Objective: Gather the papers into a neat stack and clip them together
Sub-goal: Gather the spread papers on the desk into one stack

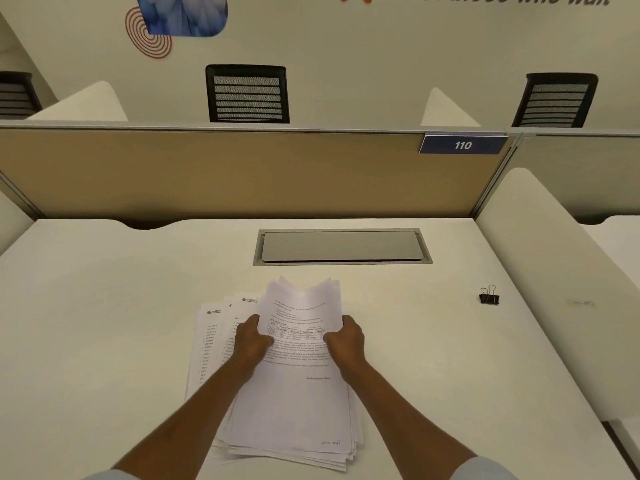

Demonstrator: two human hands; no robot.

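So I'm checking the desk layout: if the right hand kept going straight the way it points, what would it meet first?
The right hand, gripping the papers, points away toward the partition. Beyond it lies bare desk, then probably the grey cable hatch. The binder clip sits off to its right.

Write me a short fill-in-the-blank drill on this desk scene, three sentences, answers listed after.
1. Both hands, the left hand and the right hand, grip a bundle of ____.
2. The black binder clip sits on the desk to the person's ____.
3. The blue sign on the partition reads ____.

Answers: papers; right; 110
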